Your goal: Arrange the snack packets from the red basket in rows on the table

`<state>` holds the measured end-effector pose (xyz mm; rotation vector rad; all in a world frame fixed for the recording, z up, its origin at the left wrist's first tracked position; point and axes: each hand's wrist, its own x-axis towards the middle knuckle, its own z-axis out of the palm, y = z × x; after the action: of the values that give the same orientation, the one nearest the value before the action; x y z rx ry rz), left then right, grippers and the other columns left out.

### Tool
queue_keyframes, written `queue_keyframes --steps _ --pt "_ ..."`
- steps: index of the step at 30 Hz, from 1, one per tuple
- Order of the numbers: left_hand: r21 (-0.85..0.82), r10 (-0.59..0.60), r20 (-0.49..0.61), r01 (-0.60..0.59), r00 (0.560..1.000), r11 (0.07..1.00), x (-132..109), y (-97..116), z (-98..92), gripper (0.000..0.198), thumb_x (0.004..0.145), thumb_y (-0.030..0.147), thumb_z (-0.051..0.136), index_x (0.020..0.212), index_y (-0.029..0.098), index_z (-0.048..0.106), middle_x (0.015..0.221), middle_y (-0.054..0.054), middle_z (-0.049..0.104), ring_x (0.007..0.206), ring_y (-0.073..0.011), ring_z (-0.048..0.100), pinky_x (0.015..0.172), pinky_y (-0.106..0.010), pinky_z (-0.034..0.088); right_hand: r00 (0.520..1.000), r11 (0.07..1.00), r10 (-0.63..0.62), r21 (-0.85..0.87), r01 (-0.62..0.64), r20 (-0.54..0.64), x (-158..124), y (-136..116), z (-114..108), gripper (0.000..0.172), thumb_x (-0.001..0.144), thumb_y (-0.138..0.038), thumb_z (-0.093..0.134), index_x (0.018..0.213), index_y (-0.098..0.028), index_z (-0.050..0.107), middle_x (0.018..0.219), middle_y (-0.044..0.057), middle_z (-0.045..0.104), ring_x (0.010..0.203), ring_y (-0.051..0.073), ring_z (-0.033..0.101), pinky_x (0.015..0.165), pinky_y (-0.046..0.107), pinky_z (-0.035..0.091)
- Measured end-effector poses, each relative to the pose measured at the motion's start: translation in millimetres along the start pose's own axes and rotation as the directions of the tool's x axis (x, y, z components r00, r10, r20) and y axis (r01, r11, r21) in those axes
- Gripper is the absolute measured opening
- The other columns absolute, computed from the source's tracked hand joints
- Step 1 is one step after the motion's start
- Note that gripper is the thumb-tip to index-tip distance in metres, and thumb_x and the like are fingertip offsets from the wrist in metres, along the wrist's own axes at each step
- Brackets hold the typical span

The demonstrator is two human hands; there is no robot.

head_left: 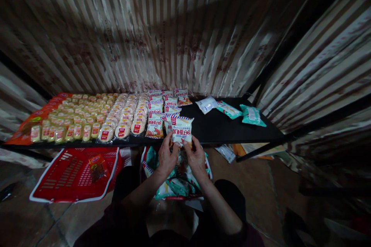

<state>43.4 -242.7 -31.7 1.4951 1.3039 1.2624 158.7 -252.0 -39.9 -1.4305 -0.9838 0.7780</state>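
Between my left hand [167, 155] and my right hand [196, 158] is a snack bag [182, 128], white at the top with red and blue print. Both hands have their fingers closed on its lower corners, at the front edge of the black shelf [237, 133]. Just behind and left of it, similar snack bags [155, 119] lie in overlapping rows. Below my hands stands a basket holding green and white snack bags [176, 187], partly covered by my forearms.
Left on the shelf are rows of round wrapped crackers [123, 125], small yellow-wrapped cakes [69, 131] and orange packets [37, 115]. Green packets [252, 115] and a white packet [206, 104] lie to the right. A red basket [71, 177] with one packet stands lower left. Corrugated sheeting [174, 38] rises behind.
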Motion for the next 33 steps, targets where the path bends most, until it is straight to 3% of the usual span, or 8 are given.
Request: queue_keyframes --steps 7,14,22,33 --pt "-0.157 -0.064 0.007 0.064 0.998 0.986 13.4 3.8 29.4 0.032 0.087 0.034 0.05 0.114 0.017 0.049 0.113 -0.012 0.062 0.103 -0.0197 0.061 0.093 -0.038 0.048 1.0 0.999 0.006 0.045 -0.005 -0.031 14.9 0.3 -24.2 0.054 0.073 -0.05 0.063 0.115 -0.017 0.06 0.108 0.01 0.069 0.095 0.024 0.063 0.086 0.039 0.05" --pt "-0.167 -0.073 -0.043 0.064 0.996 0.984 31.3 11.0 58.7 0.028 0.086 0.031 0.053 0.11 0.017 0.049 0.103 -0.01 0.064 0.092 -0.0183 0.063 0.083 -0.036 0.051 0.999 0.994 0.035 0.105 -0.032 -0.024 37.8 7.3 -40.0 0.051 0.073 -0.05 0.065 0.112 -0.018 0.06 0.108 0.008 0.068 0.094 0.024 0.063 0.085 0.038 0.05" --pt "-0.17 -0.057 0.014 0.059 0.998 0.984 39.4 4.0 71.4 0.032 0.087 0.029 0.051 0.117 0.018 0.051 0.112 -0.011 0.064 0.101 -0.0198 0.063 0.089 -0.037 0.05 0.982 0.948 0.176 0.257 -0.188 0.068 60.8 5.8 -48.8 0.059 0.071 -0.055 0.069 0.119 -0.023 0.058 0.106 0.006 0.07 0.096 0.023 0.065 0.083 0.035 0.053" --pt "-0.055 -0.043 0.003 0.043 0.999 0.998 43.2 -9.8 85.4 0.034 0.085 0.03 0.055 0.117 0.021 0.054 0.112 -0.009 0.064 0.104 -0.0209 0.061 0.092 -0.039 0.05 0.957 0.888 0.27 0.357 -0.29 0.106 93.5 23.7 -49.9 0.052 0.062 -0.057 0.075 0.097 -0.02 0.066 0.085 0.004 0.073 0.067 0.019 0.067 0.06 0.03 0.055"
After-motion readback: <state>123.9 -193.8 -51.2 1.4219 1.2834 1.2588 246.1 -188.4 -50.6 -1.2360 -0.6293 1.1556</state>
